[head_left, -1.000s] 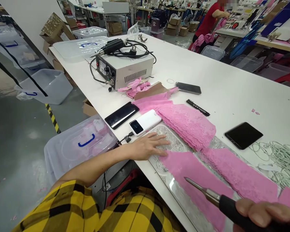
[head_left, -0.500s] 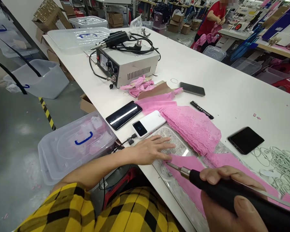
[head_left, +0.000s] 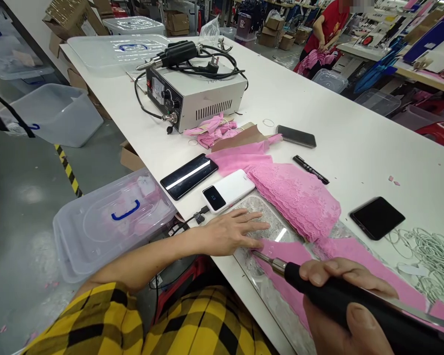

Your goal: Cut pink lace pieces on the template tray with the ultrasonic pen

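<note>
My left hand (head_left: 231, 230) lies flat, fingers spread, on a glass plate (head_left: 266, 222) at the table's near edge, touching the end of a pink fabric strip (head_left: 292, 256). My right hand (head_left: 340, 301) grips a black-handled cutting tool (head_left: 318, 291); its metal tip (head_left: 261, 257) touches the strip's left end beside my left fingers. A stack of pink lace (head_left: 294, 195) rests on the plate's far side.
On the white table (head_left: 355, 143) lie a power bank (head_left: 227, 191), three phones (head_left: 188, 175) (head_left: 377, 217) (head_left: 296, 136), a black marker (head_left: 311, 169), a grey control box (head_left: 196, 96) and white elastic loops (head_left: 425, 251). A lidded plastic bin (head_left: 111, 224) stands left. A person in red (head_left: 321, 29) works behind.
My right hand swung the tool leftward and brought its tip down onto the strip's left end. My left hand stayed flat on the plate. The view shifted slightly.
</note>
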The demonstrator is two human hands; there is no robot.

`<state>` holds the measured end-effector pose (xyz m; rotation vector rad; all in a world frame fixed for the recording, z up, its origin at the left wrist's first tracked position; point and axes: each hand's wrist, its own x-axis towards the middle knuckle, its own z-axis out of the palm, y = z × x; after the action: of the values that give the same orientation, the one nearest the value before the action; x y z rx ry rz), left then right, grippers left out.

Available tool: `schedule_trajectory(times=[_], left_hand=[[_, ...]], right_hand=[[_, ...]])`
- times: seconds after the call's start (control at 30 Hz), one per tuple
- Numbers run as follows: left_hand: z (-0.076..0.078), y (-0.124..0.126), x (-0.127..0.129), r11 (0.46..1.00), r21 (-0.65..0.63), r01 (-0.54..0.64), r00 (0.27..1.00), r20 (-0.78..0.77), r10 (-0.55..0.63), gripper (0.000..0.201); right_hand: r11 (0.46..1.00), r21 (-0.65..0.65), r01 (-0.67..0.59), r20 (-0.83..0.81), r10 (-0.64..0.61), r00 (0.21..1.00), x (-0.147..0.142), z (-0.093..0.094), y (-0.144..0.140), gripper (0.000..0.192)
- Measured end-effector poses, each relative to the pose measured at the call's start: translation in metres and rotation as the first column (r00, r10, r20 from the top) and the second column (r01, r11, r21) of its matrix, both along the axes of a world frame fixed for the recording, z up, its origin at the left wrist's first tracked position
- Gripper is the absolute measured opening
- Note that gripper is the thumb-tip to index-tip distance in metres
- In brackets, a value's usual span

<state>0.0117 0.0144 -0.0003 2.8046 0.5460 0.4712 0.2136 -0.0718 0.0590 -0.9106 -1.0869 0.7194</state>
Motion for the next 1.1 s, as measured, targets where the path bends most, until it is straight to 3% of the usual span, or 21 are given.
schedule_trajectory(times=[0.27, 0.47, 0.7, 1.1], left_hand=[[-0.006, 0.001, -0.002, 1.000, 0.000, 0.006, 0.999, 0.039, -0.006, 0.046], [-0.003, 0.000, -0.005, 0.999, 0.017, -0.036, 0.992, 0.118, 0.034, 0.049], [-0.005, 0.000, -0.006, 0.999, 0.046, 0.005, 0.989, 0.150, -0.012, 0.048], [-0.004, -0.001, -0.005, 0.998, 0.062, 0.005, 0.993, 0.115, -0.012, 0.048]], right_hand=[[0.999, 0.018, -0.037, 0.015, 0.037, 0.999, 0.000, -0.001, 0.000, 0.015], [0.995, 0.055, 0.086, -0.027, -0.085, 0.996, 0.007, 0.000, 0.007, 0.014], [0.986, 0.085, 0.141, -0.031, -0.139, 0.990, 0.005, -0.005, 0.017, 0.014], [0.991, 0.111, 0.079, 0.000, -0.080, 0.997, 0.002, -0.005, 0.019, 0.011]])
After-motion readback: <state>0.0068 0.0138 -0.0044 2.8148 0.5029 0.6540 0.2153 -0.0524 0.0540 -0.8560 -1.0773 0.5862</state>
